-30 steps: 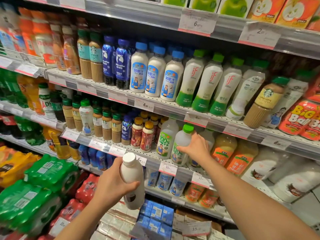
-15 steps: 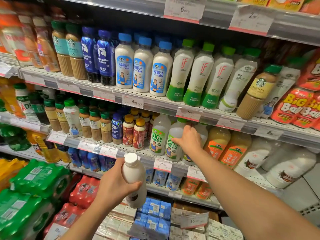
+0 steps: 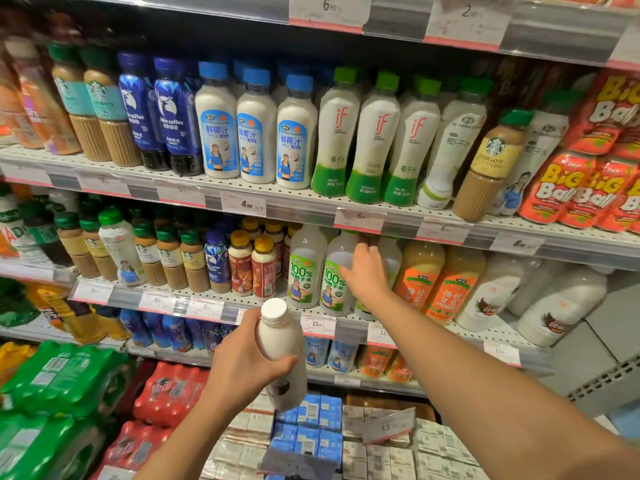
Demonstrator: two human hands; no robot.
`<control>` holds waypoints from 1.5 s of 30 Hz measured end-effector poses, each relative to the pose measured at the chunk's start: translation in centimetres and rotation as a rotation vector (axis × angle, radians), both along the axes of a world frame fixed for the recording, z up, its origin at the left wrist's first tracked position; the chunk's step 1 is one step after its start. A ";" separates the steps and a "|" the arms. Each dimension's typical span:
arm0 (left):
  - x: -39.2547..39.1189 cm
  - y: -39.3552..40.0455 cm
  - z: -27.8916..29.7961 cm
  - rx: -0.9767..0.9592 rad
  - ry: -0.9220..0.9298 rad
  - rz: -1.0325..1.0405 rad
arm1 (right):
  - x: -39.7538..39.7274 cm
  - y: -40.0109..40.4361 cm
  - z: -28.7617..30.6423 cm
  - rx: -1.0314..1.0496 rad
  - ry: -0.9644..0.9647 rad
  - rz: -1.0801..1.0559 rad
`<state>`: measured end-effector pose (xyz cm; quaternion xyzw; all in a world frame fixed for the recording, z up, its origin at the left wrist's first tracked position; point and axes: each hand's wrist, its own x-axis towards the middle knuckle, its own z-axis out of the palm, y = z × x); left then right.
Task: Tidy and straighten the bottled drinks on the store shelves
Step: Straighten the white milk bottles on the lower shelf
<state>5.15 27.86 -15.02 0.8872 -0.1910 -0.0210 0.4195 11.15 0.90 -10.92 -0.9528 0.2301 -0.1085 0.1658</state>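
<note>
1. A white bottle (image 3: 282, 351) is held nearly upright, cap up, below the middle shelf (image 3: 221, 308); the left hand (image 3: 242, 365) fingers are clamped round it.
2. The right hand (image 3: 365, 271), fingers loosely spread, is laid on a coconut water bottle (image 3: 334, 275) on that shelf, orange bottles (image 3: 415, 282) beside it.

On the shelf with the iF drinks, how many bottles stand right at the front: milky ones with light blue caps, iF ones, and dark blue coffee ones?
Milky bottles with light blue caps: 3
iF bottles: 3
Dark blue coffee bottles: 2
Total: 8
</note>
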 end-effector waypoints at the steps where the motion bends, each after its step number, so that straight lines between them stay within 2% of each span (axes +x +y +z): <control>1: -0.1 -0.3 0.2 0.000 -0.004 -0.005 | -0.7 -0.2 -0.1 0.015 -0.038 0.022; 5: -0.4 -1.8 0.7 -0.022 -0.010 0.002 | -5.8 -0.5 -0.6 0.158 -0.168 0.181; 10: -1.8 -5.6 2.3 -0.043 -0.053 -0.001 | -14.8 0.9 -2.1 0.456 0.102 0.331; 12: -2.4 -7.5 3.0 -0.067 -0.057 -0.022 | -17.4 1.1 -2.5 0.459 0.183 0.361; 17: -4.4 -13.2 4.5 -0.077 -0.071 -0.125 | -20.1 -0.9 -2.9 0.528 0.013 0.167; 21: -6.6 -17.5 5.0 -0.051 -0.058 -0.206 | -21.0 -3.6 -2.5 0.455 -0.036 -0.020; 26: -5.2 -19.6 4.8 -0.155 0.229 -0.452 | -22.4 -6.8 -2.8 0.401 -0.054 -0.083; 28: -3.9 -19.4 5.2 -0.163 0.230 -0.535 | -22.6 -7.6 -3.1 0.388 -0.068 -0.089; 29: -3.2 -19.2 5.5 -0.155 0.203 -0.526 | -22.7 -8.0 -3.1 0.388 -0.082 -0.092; 31: -0.7 -18.1 5.2 -0.169 0.130 -0.368 | -23.0 -8.5 -3.0 0.403 -0.110 -0.103; 34: 4.8 -15.5 4.0 -0.321 0.177 0.116 | -23.4 -9.2 -2.8 0.400 -0.142 -0.126; 36: 8.1 -13.8 3.8 -0.290 0.155 0.354 | -23.7 -9.7 -2.8 0.401 -0.154 -0.145; 37: 9.6 -13.1 3.8 -0.239 0.125 0.406 | -23.7 -9.8 -2.7 0.408 -0.158 -0.156; 41: 13.0 -13.3 4.0 -0.004 0.117 0.358 | -24.3 -10.6 -2.5 0.438 -0.175 -0.211; 45: 13.8 -14.9 3.6 0.058 0.113 0.249 | -25.2 -11.5 -2.6 0.456 -0.187 -0.227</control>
